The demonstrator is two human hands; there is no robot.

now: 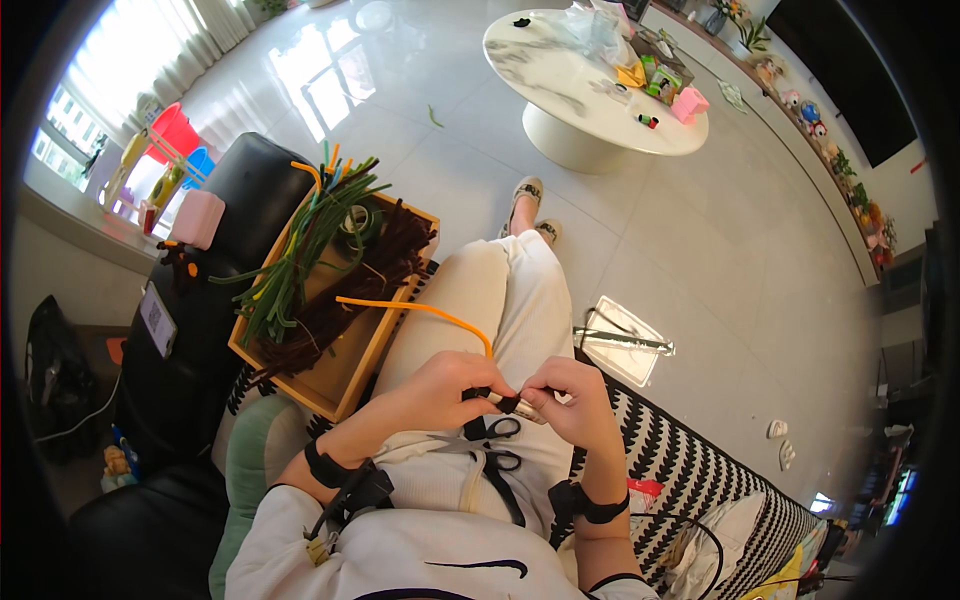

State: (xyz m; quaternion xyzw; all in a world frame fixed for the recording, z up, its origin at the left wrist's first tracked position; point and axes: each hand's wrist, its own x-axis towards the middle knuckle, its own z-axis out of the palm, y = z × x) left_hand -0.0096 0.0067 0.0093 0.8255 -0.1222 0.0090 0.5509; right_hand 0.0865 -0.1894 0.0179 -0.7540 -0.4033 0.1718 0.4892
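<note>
hidden: small dark piece point(508, 404) at lower centre, mostly covered by fingertips, kind unclear
left hand point(440, 385): fingers curled shut, pinching the orange pipe cleaner point(420, 307) (it arcs up-left over the lap)
right hand point(568, 400): fingers closed on the dark piece
scissors point(490, 445): in lap, below both hands
wooden tray point(345, 375): centre left, holding green and brown stems
label: white rectangular tag point(157, 318) on black chair, left, print unreadable
packages: pink box point(689, 104) on white round table point(560, 90), top

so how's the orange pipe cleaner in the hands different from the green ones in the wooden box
The orange pipe cleaner is a single strand; the green pipe cleaners lie in a bundle. The orange one arcs from the left hand and right hand over the lap; the green ones rest in the wooden box. Both are long, thin and fuzzy.
</note>
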